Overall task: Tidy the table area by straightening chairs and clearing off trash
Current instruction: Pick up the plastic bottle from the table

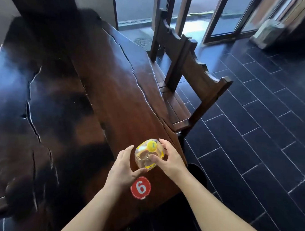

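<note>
A clear plastic bottle with a yellow cap and yellow label stands near the right edge of the long dark wooden table. My right hand grips it from the right, thumb on its front and fingers curled over its far side. My left hand lies beside it on the left with fingers nearly straight, thumb reaching under the bottle's near side. Two dark wooden chairs stand along the table's right side, the nearer one angled slightly.
A round red marker with a white 6 lies on the table just below the bottle. A dark round bin sits on the tiled floor under my right forearm. Glass doors stand at the back.
</note>
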Demonstrator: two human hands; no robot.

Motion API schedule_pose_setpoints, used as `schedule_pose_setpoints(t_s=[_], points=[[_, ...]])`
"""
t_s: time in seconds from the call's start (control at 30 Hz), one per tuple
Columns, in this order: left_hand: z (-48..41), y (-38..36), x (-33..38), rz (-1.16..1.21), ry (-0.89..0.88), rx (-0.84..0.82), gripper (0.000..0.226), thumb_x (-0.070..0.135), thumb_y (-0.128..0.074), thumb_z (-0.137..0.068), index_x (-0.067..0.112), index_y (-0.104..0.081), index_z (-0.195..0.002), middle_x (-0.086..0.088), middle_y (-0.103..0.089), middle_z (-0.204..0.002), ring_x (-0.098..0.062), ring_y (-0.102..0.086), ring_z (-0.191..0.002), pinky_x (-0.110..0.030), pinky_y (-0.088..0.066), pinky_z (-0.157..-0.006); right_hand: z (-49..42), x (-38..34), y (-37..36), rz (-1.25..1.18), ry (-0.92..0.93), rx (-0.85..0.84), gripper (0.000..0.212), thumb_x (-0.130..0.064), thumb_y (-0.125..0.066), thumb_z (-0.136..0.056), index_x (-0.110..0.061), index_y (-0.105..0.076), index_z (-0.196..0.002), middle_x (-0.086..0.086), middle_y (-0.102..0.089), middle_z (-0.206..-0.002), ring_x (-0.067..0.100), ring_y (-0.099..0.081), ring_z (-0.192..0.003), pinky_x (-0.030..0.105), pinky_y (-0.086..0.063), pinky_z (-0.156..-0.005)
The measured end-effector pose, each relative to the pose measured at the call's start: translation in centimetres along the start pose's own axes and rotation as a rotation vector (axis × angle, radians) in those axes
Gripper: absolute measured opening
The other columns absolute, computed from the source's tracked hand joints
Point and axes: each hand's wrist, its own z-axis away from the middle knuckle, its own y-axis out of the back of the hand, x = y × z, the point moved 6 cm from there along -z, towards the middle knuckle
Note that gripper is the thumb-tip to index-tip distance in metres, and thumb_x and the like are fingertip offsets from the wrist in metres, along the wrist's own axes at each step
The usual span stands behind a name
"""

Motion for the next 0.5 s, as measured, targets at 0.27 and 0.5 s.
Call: schedule_pose_setpoints(t_s=[0.27, 0.5], points=[[-1.3, -0.3, 0.2, 0.058, -0.029, 0.008, 0.083, 0.047, -0.083, -0.073, 0.024, -0.041, -0.142, 0.006, -0.057, -0.134, -0.011, -0.058, -0.114, -0.026, -0.052, -0.091, -0.1, -0.3, -1.3, -0.059, 0.0, 0.091, 0.07, -0.063, -0.071, -0.08, -0.033, -0.048, -0.14, -0.013, -0.059, -0.13, 0.005, -0.056, -0.116, 0.013, -0.046, -0.088], [-3.0, -0.6, 1.8, 0.088, -0.074, -0.059, 0.081, 0.042, -0.085, -0.073, 0.026, -0.042, -0.14, 0.007, -0.057, -0.131, -0.01, -0.059, -0.11, -0.031, -0.057, -0.091, -0.2, -0.9, 1.1, -0.061, -0.026, 0.111, 0.065, -0.057, -0.072, -0.083, -0.03, -0.05, -0.138, -0.011, -0.064, -0.126, 0.003, -0.06, -0.11, 0.014, -0.051, -0.087]])
